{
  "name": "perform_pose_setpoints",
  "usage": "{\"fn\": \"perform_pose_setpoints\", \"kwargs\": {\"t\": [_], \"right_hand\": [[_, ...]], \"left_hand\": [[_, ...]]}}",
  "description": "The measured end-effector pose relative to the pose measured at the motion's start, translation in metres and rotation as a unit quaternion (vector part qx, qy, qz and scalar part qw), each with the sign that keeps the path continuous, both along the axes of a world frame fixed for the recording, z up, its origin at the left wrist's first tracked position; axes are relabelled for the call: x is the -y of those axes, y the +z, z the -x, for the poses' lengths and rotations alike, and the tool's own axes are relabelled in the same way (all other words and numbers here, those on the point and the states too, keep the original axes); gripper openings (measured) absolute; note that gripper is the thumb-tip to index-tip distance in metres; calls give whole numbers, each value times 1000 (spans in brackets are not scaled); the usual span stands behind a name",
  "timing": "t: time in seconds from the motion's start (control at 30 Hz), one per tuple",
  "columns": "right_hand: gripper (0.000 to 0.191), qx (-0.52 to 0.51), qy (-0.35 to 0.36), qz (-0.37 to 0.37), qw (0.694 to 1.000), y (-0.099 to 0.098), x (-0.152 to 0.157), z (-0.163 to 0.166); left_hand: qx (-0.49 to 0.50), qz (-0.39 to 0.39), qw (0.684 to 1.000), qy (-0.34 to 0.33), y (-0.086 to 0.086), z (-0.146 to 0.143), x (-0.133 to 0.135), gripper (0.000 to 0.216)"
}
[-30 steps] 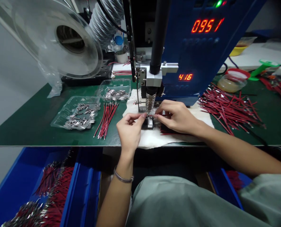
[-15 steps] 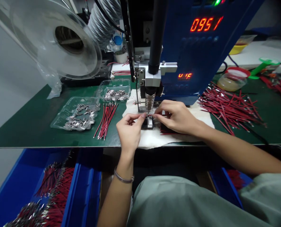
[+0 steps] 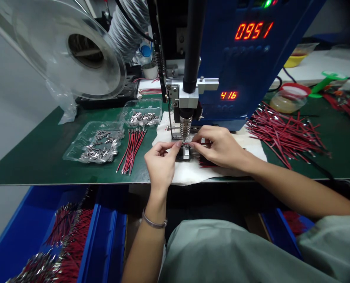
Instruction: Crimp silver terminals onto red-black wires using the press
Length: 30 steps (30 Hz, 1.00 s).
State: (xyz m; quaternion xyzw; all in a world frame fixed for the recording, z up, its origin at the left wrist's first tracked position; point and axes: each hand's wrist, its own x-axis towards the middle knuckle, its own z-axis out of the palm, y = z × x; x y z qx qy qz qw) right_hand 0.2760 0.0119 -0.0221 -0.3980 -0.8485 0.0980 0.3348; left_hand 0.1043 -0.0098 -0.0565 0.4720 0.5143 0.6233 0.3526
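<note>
Left hand (image 3: 161,162): pinching, object unclear | right hand (image 3: 223,146): pinching wire (image 3: 206,144) | soldering head (image 3: 185,125) obstructs 12 o'clock | red wires (image 3: 283,133): 3 o'clock

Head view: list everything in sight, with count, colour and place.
Machine: one, blue and black, centre
Reel: one, clear, upper left
Hose: one, pale grey, beside reel
Cup: one, white, behind trays
Trays: two, clear, left tabletop
Metal parts: many, silver, in trays
Wire bundle: one, red and black, beside trays
Fixture: one, silver, below machine
Cloth: one, whitish, under fixture
Wire pile: one, mostly red, right tabletop
Tub: one, clear, beyond wire pile
Spool: one, green, far right
Bowl: one, yellow, back right
Table: one, green, centre
Bins: at least two, blue, below table
Bracelet: one, silver, left wrist
Garment: one, pale green, bottom
Left hand: one, bare, at fixture
Right hand: one, bare, pinching red wire
</note>
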Motion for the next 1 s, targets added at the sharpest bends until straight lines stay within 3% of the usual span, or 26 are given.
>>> {"fn": "perform_pose_setpoints", "kwargs": {"t": [1.0], "right_hand": [[14, -8, -16, 7, 1000, -4, 0, 1]], "left_hand": [[-8, 9, 1000, 7, 4, 0, 2, 20]]}}
